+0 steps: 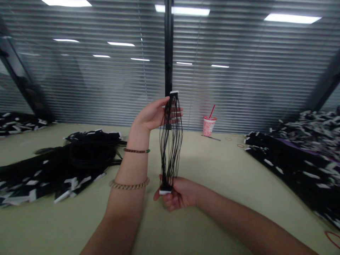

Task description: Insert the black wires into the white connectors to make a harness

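Note:
I hold a bundle of thin black wires (170,141) upright above the pale green table (212,177). A white connector caps each end. My left hand (155,115) is raised, its fingers pinched on the upper end of the wire bundle by the top connector. My right hand (177,194) sits low near the table, fingers closed on the lower white connector. Between the two hands the wires bow outward loosely. My left forearm carries two bracelets.
A heap of black wire harnesses with white connectors (61,166) lies at the left, and a larger heap (300,152) covers the right side. A pink cup with a red straw (209,125) stands at the back by the blinds. Red rubber bands (333,238) lie at the right.

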`<state>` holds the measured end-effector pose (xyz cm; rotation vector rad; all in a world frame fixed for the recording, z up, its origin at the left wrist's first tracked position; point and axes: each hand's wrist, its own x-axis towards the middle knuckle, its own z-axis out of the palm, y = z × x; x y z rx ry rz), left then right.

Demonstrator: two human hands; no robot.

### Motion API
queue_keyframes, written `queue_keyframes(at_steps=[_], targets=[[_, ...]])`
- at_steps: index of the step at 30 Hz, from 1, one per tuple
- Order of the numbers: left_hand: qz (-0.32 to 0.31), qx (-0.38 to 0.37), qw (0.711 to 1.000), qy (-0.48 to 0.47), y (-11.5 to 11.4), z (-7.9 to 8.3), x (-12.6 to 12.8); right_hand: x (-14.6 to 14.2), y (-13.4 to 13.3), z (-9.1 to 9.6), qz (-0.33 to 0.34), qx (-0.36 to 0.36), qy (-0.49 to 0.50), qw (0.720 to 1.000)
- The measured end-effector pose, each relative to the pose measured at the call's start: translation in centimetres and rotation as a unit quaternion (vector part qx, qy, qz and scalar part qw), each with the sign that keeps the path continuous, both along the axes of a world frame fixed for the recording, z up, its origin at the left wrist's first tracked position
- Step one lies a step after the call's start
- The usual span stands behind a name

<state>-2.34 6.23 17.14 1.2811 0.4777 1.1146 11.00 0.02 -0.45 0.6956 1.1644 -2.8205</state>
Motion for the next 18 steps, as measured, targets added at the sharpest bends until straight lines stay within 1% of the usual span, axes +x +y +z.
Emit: queue_keyframes(at_steps=[5, 10, 18], targets=[[0.001, 0.042, 0.999, -0.009, -0.7, 0.3, 0.6, 0.1, 0.0, -0.1, 0.004, -0.008, 0.013, 1.0], [0.012, 0.081, 0.996, 0.036, -1.3, 0.3, 1.0, 0.1, -0.3, 0.2, 0.006, -0.015, 0.021, 1.0], [0.003, 0.113, 0.991, 0.078, -0.6, -0.5, 1.0, 0.0, -1.0, 0.9, -0.051, -0.016, -0.012, 0.998]])
